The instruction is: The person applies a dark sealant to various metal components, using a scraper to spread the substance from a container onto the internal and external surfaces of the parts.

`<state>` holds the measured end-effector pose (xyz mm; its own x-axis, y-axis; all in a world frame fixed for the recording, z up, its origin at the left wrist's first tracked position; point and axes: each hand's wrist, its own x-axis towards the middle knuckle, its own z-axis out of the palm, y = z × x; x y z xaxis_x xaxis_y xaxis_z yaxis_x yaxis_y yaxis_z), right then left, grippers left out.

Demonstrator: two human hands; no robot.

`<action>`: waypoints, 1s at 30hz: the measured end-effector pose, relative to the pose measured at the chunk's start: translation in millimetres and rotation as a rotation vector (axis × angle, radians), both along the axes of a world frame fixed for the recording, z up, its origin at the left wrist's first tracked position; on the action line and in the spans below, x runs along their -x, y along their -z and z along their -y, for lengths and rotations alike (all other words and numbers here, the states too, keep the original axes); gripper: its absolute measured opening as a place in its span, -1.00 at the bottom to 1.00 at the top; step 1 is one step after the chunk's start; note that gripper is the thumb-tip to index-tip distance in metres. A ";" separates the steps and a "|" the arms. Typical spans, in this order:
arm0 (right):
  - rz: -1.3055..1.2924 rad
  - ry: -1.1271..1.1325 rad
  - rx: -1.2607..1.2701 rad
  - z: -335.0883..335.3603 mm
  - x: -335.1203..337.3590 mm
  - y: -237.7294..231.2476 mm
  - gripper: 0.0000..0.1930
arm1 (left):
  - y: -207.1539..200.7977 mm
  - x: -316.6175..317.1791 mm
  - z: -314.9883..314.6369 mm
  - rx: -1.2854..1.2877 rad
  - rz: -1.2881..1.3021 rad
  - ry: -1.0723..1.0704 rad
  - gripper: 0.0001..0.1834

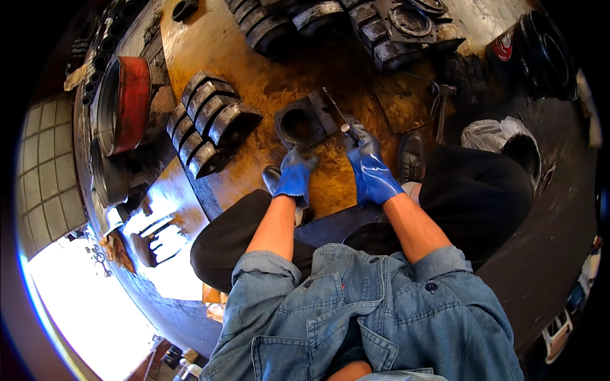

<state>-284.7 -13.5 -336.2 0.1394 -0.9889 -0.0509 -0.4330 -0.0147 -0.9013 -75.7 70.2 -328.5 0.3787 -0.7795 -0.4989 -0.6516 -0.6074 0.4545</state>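
On the stained floor between my feet sits a dark metal block (329, 119) with a large round bore. My left hand (297, 173), in a blue rubber glove with a dark grey palm, is at the block's near edge. Its fingertips seem to rest against that edge, with the thumb apart. To the right of the block, my right hand (367, 162), gloved alike, is closed around a thin metal rod tool (333, 101). The rod points forward and left, beside the block's right side. A round, light-coloured end (345, 127) shows at the fingers; the rest of the tool is hidden.
Stacked dark metal blocks (213, 117) lie at left, with more (267, 28) along the far side. A hammer (443, 111) lies at right, near a black bucket (534, 57) and a bag-lined container (502, 136). A red-banded ring (133, 105) stands far left.
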 end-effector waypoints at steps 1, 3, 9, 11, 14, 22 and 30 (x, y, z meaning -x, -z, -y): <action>0.015 0.016 -0.061 -6.9 5.1 -11.9 -0.72 | -3.4 -0.7 -1.0 -0.009 -0.034 -0.001 -0.30; 0.086 0.067 -0.273 -9.1 11.5 -24.5 -0.77 | -10.3 2.0 1.1 -0.061 0.029 -0.008 -0.29; -0.087 0.014 -0.754 -7.1 43.0 -22.9 -0.78 | -17.1 5.0 9.6 -0.133 0.047 -0.036 -0.30; -0.049 0.000 -0.727 -6.8 43.7 -6.1 -0.78 | -17.7 5.7 9.0 -0.096 0.023 -0.037 -0.31; -0.194 -0.086 -0.717 2.2 6.8 -49.6 -0.80 | -17.6 -7.7 -11.9 -0.034 0.017 -0.062 -0.34; 0.149 -0.080 -0.265 -4.3 21.4 -2.6 -0.82 | -13.3 -13.5 -10.3 -0.081 -0.042 -0.039 -0.33; -0.688 -0.693 0.437 -65.1 -15.6 -126.8 -0.44 | 1.6 -22.5 -12.0 -0.260 -0.014 -0.068 -0.45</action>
<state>-269.1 51.7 -209.4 0.7544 -0.6563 0.0069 -0.6194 -0.7153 -0.3236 -53.2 82.2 -330.1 0.4173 -0.5978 -0.6844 -0.6004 -0.7468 0.2862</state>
